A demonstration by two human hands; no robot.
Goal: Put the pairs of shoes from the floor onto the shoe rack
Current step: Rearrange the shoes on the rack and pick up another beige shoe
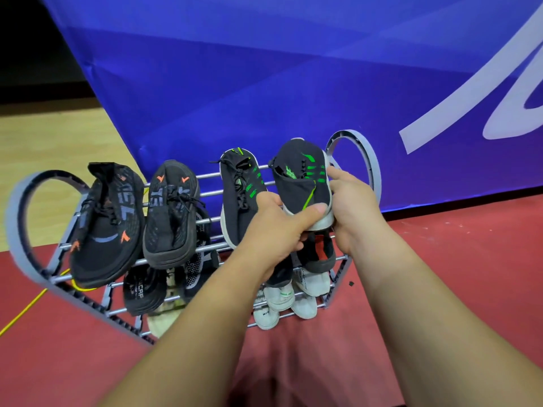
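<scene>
Shoe in hand: black knit sneaker with green stripes [302, 183], held at the right end of the top tier, toe pointing up and away toward the blue banner [264, 83], heel and white sole toward the person
Grip: left hand [276, 227] clamps the heel, thumb across the sole edge; right hand [349, 207] presses the outer side, fingers wrapped behind
Axis: its length runs across the rails [211, 195], in line with the neighbouring shoes
Nearer hand: both touch it; the right sits between the shoe and the rack's right end loop [373, 168]
Mate: matching green-striped sneaker [238, 201] lies just to its left on the same tier
Other pairs: black sneakers with orange marks [108, 224] at the left; white shoes [282, 301] on lower tiers
Rack: grey shoe rack [17, 218] on red floor [440, 274]
Judgement: likely the final settling of this shoe, heel to drop onto the near rails
</scene>
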